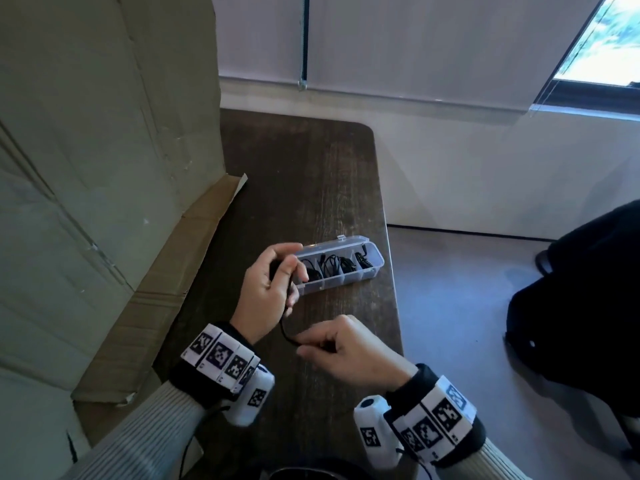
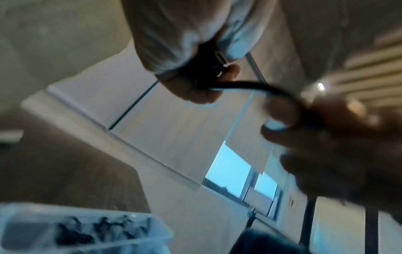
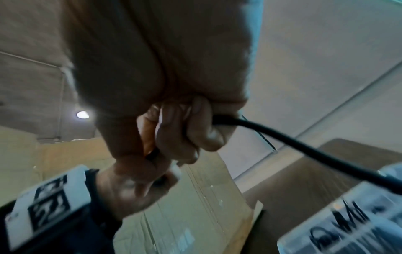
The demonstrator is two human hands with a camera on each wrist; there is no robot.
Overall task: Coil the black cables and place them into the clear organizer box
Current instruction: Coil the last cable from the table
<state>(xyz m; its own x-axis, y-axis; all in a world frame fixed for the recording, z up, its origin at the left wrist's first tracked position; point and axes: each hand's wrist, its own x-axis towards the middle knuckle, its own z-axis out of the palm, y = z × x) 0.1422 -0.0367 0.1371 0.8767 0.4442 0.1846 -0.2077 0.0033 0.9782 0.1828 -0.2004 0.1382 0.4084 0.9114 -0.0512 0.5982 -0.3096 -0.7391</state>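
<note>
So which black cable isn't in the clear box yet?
The black cable stretched between the left hand and right hand. The other coiled cables already sit in compartments of the clear box.

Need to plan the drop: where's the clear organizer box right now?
In the head view the clear organizer box sits open on the dark table near its right edge, just beyond the left hand, with black cables already in its compartments.

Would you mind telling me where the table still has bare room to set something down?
The dark wooden table is bare beyond the clear organizer box, up to its far edge. It is crowded nearer, where both hands work the black cable, and the cardboard flap borders the left.
</note>
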